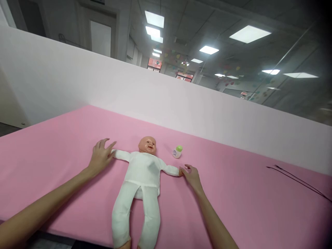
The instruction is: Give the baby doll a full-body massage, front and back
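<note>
Dressed and laid face-up, the bald, plastic baby doll (143, 177) lies between the two sets of fingers, arms stretched sideways; beyond the right fingertips, the small translucent bottle with a lime-green cap (177, 152) is closed and untouched. The left hand (100, 155) has its fingers spread at one sleeve end, their grip unclear; the right hand (193, 178) seems to pinch the doll's other hand. The white cloth top (142, 167) and trousers (150, 211) look slightly creased.

Left hand (101, 154), right hand (192, 175) at spread-armed doll (144, 169) on pink surface (228, 183).
</note>
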Demonstrator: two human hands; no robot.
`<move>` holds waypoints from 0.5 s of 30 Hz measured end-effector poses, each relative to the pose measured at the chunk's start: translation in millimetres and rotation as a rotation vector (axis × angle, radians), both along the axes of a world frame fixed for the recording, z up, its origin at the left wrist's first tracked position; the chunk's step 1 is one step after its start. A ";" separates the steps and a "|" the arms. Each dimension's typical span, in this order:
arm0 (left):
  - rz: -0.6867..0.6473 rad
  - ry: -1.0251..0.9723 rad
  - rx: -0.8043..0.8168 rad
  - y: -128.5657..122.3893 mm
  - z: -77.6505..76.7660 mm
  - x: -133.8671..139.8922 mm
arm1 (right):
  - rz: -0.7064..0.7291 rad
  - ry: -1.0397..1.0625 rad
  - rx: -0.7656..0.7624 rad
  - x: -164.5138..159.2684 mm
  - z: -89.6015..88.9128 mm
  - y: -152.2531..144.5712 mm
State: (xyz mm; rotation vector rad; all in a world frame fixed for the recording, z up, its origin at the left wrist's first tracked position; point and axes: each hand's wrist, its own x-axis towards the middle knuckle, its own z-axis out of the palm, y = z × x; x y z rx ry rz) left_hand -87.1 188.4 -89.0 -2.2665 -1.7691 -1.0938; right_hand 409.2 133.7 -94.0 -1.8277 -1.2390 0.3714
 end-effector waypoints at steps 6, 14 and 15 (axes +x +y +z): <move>-0.677 -0.324 0.065 -26.5 55.8 119.1 | 0.064 0.041 0.032 -10.0 28.2 15.8; -0.581 -1.520 -0.979 15.3 74.4 298.1 | 0.130 -0.135 0.226 -16.3 37.7 53.8; -0.541 -1.554 -1.048 27.3 73.1 312.7 | 0.143 -0.158 0.244 -16.2 35.1 58.6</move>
